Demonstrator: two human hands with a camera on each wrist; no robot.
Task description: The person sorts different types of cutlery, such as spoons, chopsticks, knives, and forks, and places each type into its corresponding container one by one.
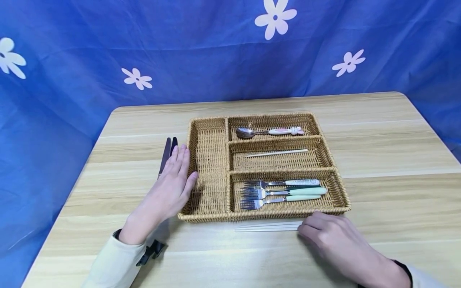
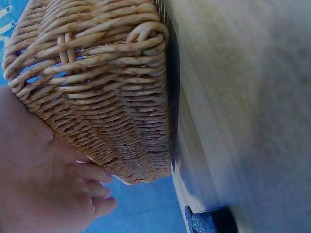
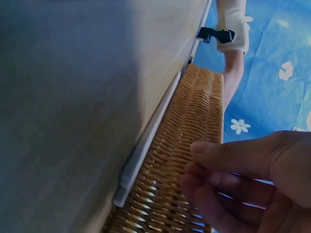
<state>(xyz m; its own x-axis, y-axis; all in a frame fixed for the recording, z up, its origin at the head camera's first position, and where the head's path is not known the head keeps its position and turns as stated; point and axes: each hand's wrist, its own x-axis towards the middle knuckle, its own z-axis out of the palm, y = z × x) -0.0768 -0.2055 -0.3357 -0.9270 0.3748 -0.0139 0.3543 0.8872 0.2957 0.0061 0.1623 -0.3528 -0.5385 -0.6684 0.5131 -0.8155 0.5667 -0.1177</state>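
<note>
A woven cutlery tray (image 1: 209,218) with several compartments sits mid-table. My left hand (image 1: 173,184) lies with straight fingers along its left rim; in the left wrist view the palm (image 2: 43,165) is against the wicker side. Several pale chopsticks (image 1: 268,228) lie on the table along the tray's front wall. Just by their right end is my right hand (image 1: 331,240), its fingers loosely bent. In the right wrist view the right thumb and fingers (image 3: 233,160) are near the wicker wall, apart from the chopsticks (image 3: 146,145), and hold nothing.
The tray holds a spoon (image 1: 248,133) at the back, one chopstick (image 1: 277,153) in the middle and several forks (image 1: 257,194) in front. Dark-looking knives (image 1: 165,154) lie left of the tray, partly behind my left hand. A blue flowered cloth (image 1: 201,52) hangs behind the table.
</note>
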